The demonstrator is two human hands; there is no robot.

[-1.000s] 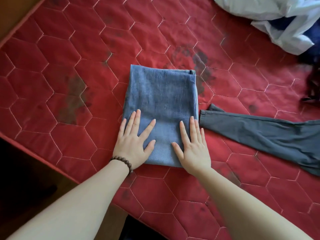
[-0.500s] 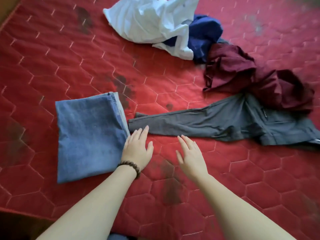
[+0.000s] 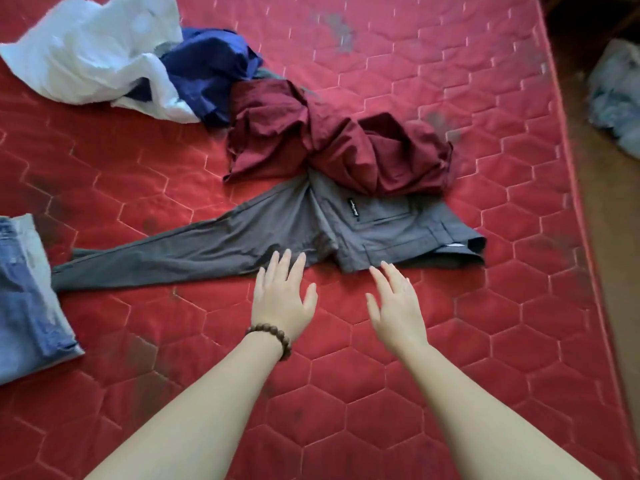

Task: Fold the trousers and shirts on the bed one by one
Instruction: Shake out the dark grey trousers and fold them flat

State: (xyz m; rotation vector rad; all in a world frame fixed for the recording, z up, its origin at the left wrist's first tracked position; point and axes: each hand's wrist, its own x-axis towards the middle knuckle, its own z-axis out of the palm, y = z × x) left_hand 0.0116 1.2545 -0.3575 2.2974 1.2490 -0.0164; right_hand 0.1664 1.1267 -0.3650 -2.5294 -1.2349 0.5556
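1. Left hand (image 3: 282, 299), beaded bracelet (image 3: 273, 337) at the wrist, reaches with straight fingers, holding nothing, fingertips at the grey trousers (image 3: 277, 233).
2. Right hand (image 3: 394, 306) likewise spread and unladen, just beside the trousers' near edge.
3. Folded jeans (image 3: 24, 292) lie far left on the red mattress (image 3: 346, 393).
4. Maroon shirt (image 3: 332, 140) overlaps the trousers' top.

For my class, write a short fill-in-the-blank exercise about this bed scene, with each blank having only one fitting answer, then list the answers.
1. The grey trousers are partly covered at their upper edge by a crumpled garment coloured ____.
2. The beaded bracelet is worn on the person's ____ wrist.
3. The folded denim lies at the ____ edge of the view.
4. Both the left hand and the right hand have their fingers ____, gripping nothing.

Answers: maroon; left; left; open
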